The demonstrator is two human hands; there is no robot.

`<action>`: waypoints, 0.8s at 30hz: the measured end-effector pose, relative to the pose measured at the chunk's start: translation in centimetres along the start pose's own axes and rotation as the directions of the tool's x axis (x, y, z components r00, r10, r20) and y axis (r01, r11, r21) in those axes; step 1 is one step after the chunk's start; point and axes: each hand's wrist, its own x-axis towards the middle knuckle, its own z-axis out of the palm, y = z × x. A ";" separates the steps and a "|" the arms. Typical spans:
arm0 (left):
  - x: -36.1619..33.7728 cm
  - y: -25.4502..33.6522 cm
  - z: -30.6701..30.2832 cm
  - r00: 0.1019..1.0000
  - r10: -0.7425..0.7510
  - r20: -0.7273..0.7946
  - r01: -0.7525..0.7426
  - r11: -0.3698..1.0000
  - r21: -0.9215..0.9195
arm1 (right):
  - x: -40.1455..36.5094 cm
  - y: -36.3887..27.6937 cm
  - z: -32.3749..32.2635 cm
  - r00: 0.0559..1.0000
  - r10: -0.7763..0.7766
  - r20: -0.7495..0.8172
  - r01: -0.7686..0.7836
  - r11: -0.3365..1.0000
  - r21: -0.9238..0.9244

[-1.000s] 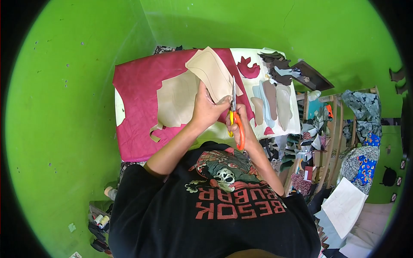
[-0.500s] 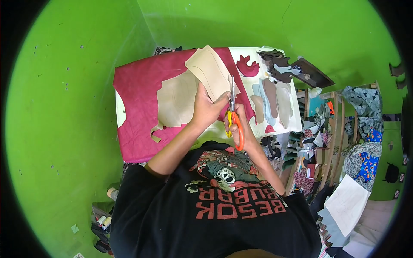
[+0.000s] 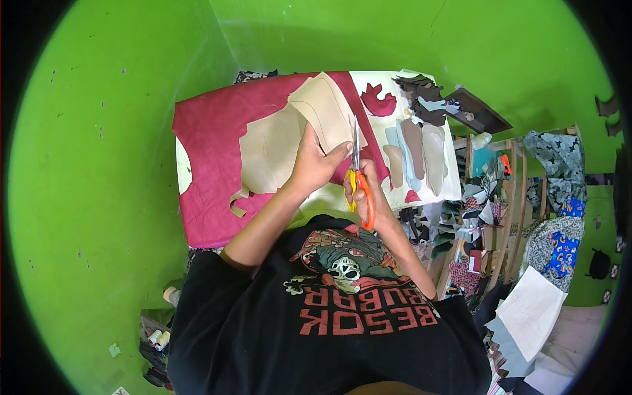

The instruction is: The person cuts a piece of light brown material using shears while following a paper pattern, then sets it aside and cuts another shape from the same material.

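Note:
My left hand (image 3: 315, 163) grips the lower edge of a tan sheet (image 3: 326, 112) with drawn outlines, held up over the table. My right hand (image 3: 363, 187) is closed in the orange-and-yellow handles of a pair of scissors (image 3: 358, 172), blades pointing up along the sheet's right edge beside my left fingers. Under both hands lies a large crimson material (image 3: 210, 141) with a tan piece (image 3: 273, 155) on top of it.
The white table (image 3: 447, 191) carries grey, brown and blue cut shapes (image 3: 421, 151) at right, dark scraps (image 3: 424, 99) at the far corner. Wooden racks with patterned fabrics (image 3: 553, 197) stand to the right. White sheets (image 3: 530, 316) lie lower right. Green walls surround.
The tan sheet has tilted down slightly toward the table, and my left hand shifted with it. The scissors stay almost in the same place.

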 end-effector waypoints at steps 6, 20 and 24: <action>0.3 -0.3 -0.7 0.998 -0.009 0.057 0.005 0.997 0.076 | 0.1 -0.2 -0.3 1.000 -0.005 0.013 0.006 1.000 -0.009; 0.7 -0.3 -1.7 0.993 -0.062 0.103 0.050 0.992 0.114 | 0.5 -0.3 -0.4 1.000 0.011 0.015 -0.011 1.000 -0.007; 0.7 -0.8 -1.8 0.991 -0.085 0.102 0.076 0.993 0.088 | 0.7 -0.5 -0.7 1.000 -0.001 0.022 0.001 1.000 0.000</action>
